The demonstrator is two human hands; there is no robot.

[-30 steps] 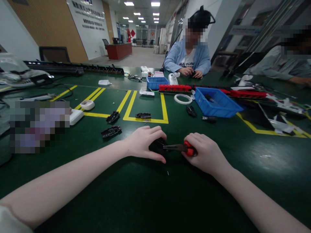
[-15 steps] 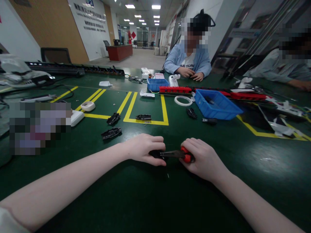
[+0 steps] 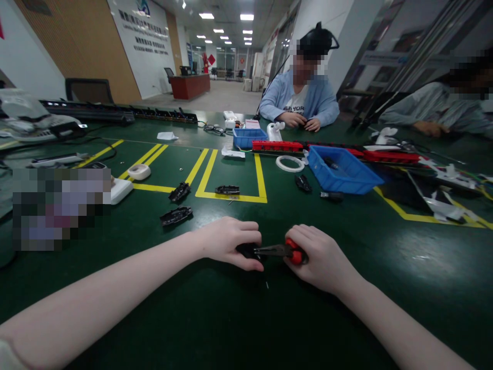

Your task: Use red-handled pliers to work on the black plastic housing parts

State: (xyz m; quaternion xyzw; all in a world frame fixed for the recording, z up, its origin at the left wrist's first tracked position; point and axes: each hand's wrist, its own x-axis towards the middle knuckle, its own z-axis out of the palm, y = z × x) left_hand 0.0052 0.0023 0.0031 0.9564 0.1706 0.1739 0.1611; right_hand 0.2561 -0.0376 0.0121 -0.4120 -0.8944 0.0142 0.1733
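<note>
In front of me, my left hand is closed around a small black plastic part, mostly hidden by the fingers. My right hand grips a pair of needle-nose pliers by its red handles, with the jaws pointing left. The jaw tips reach the black part between my left thumb and fingers; whether they clamp it I cannot tell. A thin pale sliver lies on the green table just below. Similar black plastic shells lie beyond my left hand, one of them inside a yellow taped outline.
At right stands a blue bin with dark items in it, beside a black-handled tool and a white ring. Further back are a smaller blue bin and red strips. A person sits opposite; another sits at right.
The view has tilted slightly, so the scene sits a little lower. My hands and the pliers hold nearly the same pose at the black part.
</note>
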